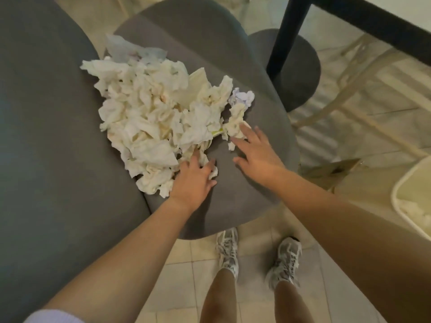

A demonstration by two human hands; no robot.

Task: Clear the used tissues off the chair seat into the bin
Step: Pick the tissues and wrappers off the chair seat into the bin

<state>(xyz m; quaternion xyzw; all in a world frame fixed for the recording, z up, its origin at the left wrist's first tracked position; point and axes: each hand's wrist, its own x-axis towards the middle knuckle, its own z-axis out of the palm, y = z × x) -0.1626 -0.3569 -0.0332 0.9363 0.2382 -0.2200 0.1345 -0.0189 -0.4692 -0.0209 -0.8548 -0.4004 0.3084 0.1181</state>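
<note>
The tissues (154, 117) lie heaped on the grey seat (235, 183), toward its backrest side. Your left hand (194, 180) reaches into the pile's near edge, fingers curled round a tissue; your right hand (255, 155) lies palm down, fingers spread, fingertips touching the pile's right edge. The bin (403, 194) stands to your right.

Crumpled paper tissues (154, 113); matt, seemingly cloth seat (233, 183).

Tissue pile (158, 117) on chair seat (245, 183), centre frame. Bin (401, 203) on floor, right edge. Second chair (42, 136) left.
</note>
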